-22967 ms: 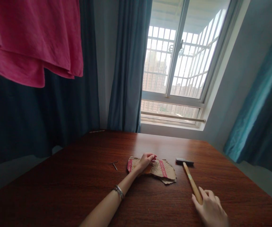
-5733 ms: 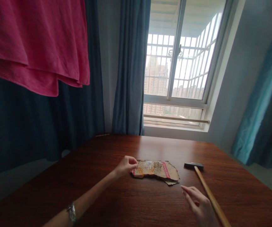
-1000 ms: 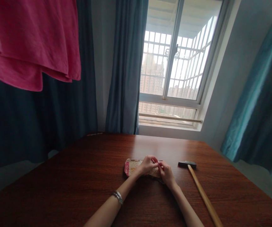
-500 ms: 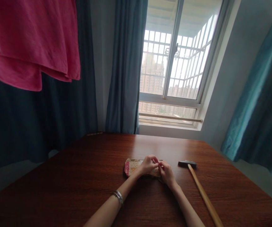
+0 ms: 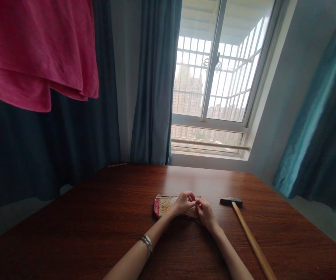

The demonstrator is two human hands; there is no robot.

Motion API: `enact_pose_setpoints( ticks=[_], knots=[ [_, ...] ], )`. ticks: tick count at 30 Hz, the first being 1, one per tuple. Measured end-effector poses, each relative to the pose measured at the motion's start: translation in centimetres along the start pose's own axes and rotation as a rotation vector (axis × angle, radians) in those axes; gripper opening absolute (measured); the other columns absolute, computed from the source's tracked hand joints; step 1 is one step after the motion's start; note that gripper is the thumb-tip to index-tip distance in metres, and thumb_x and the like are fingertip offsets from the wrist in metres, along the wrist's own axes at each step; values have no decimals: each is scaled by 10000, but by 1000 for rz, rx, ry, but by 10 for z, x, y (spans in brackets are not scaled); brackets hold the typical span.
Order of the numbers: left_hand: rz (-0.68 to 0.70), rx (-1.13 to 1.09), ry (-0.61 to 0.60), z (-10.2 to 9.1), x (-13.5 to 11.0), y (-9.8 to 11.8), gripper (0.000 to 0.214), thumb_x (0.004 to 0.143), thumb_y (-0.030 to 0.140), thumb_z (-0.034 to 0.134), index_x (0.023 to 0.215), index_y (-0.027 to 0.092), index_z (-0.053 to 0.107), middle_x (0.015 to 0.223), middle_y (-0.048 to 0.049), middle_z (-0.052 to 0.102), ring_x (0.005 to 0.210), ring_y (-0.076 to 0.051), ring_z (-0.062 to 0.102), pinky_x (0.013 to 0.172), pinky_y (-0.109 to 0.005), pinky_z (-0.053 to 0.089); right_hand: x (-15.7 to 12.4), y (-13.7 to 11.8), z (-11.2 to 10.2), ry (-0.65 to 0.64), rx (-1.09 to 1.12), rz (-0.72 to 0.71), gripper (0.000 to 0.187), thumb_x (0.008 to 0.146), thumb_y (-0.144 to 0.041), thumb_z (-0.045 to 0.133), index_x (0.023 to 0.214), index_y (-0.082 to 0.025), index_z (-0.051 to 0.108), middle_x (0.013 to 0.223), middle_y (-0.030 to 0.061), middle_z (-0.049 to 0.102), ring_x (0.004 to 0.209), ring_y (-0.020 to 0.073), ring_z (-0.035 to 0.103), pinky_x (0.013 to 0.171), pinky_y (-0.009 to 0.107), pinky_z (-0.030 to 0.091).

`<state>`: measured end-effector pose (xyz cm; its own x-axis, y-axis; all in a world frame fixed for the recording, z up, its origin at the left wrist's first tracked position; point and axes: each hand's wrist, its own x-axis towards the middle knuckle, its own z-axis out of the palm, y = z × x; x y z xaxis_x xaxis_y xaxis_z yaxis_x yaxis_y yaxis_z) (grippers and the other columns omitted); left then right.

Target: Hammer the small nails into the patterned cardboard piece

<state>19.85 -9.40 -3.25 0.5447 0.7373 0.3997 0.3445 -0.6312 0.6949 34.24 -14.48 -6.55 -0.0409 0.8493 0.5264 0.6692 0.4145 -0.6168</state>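
Observation:
A flat, patterned cloth item (image 5: 163, 205), cream with dots and a pink end, lies on the brown wooden table (image 5: 98, 225); it looks like a small pouch, though its kind is not certain. Over its middle, my left hand (image 5: 184, 203) has its fingers curled in a pinch. My right hand (image 5: 205, 212) meets it fingertip to fingertip at the right part of the cloth, also pinching. Whatever sits between the fingertips is too small and too hidden to name. A bracelet (image 5: 147, 243) circles my left wrist.
A hammer (image 5: 252, 241) with a dark head and long wooden handle lies right of my right arm. Behind the table are a window (image 5: 211, 77) and a blue curtain (image 5: 156, 85). A pink cloth (image 5: 39, 54) hangs at upper left.

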Motion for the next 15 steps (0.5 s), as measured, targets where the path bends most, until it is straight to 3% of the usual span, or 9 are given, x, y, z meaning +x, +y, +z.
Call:
enact_pose_setpoints(
  ticks=[15],
  knots=[
    [-84, -130, -33, 1, 1, 0, 225, 686, 279, 567, 788, 104, 665, 724, -31, 655, 685, -129, 560, 606, -190, 419, -1, -6, 0, 37, 50, 39, 200, 847, -318, 494, 897, -150, 591, 914, 30, 620, 790, 137, 587, 709, 334, 490]
  ],
)
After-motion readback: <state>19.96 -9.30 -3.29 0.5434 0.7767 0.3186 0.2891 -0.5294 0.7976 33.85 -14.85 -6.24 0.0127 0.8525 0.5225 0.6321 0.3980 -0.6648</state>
